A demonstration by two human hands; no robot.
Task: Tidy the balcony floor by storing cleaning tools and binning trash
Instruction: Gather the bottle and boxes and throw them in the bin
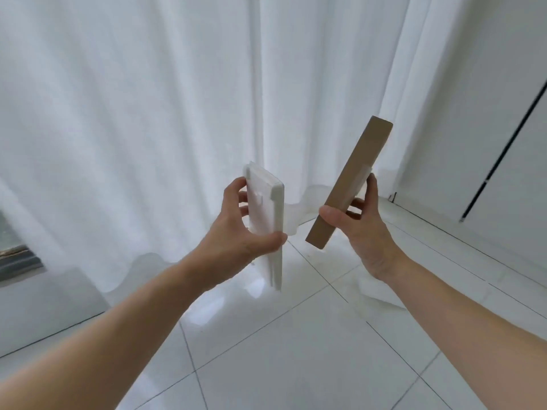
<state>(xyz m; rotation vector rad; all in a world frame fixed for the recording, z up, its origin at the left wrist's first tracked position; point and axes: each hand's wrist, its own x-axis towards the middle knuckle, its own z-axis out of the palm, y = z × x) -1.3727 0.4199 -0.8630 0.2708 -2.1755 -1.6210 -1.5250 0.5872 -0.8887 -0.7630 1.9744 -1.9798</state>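
Raised clear of the tiled floor [296,335], the left hand [236,232] pinches a white foam piece [266,208] upright, the right hand [364,229] clamps a brown cardboard piece [349,184] tilted, seemingly gathered as trash for binning.

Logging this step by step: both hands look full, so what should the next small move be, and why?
Probably carry both pieces toward a bin, none being in view. The left hand grips a white foam piece and the right hand a brown cardboard piece, both off the tiled floor, so neither hand can pick up more.
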